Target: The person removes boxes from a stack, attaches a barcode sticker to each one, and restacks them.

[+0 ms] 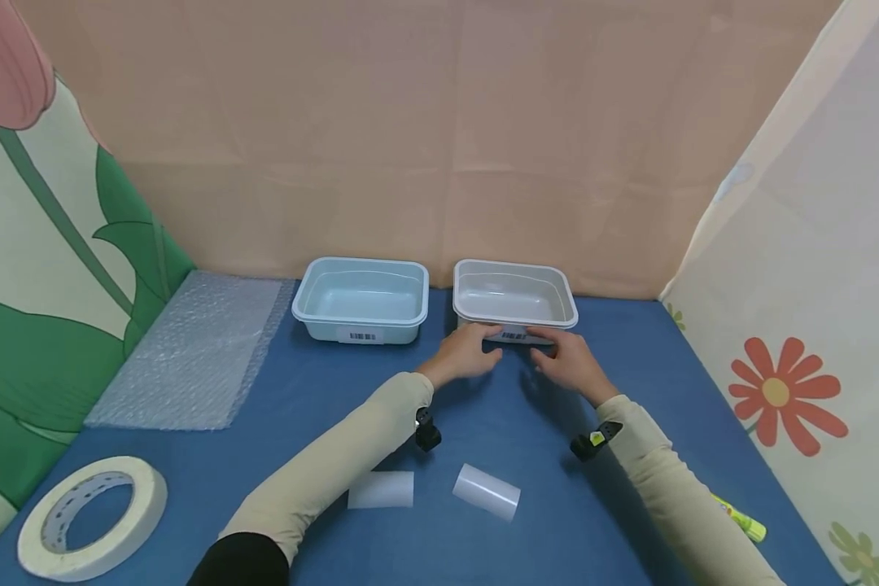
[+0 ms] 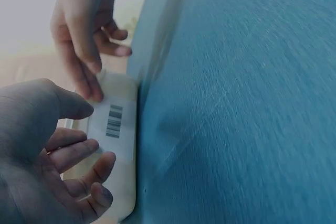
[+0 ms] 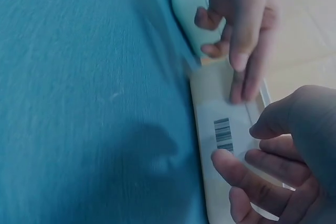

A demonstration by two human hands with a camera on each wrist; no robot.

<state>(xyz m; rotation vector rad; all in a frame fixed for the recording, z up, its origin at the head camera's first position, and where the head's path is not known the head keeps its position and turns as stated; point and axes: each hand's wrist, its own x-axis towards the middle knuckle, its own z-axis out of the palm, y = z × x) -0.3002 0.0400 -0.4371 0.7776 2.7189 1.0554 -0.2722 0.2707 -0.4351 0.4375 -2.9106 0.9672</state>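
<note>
A light grey plastic box (image 1: 511,286) stands at the back against the wall, its front side carrying a white barcode label (image 2: 114,120). My left hand (image 1: 463,353) is at the left part of that front side, fingertips at the rim and label. From the right, my right hand (image 1: 573,364) reaches the same side, its fingertips right at the rim beside the label. Both hands have loosely extended fingers, and neither grips anything. A pale blue box (image 1: 361,286) with a similar barcode label sits just left of the grey one.
Bubble wrap (image 1: 190,350) lies at the back left, with a wide roll of white tape (image 1: 146,505) in front. Two pale curled pieces, one white (image 1: 382,490) and one glossy (image 1: 487,491), lie nearer me. A yellow-green tube (image 1: 749,525) is partly behind my right sleeve.
</note>
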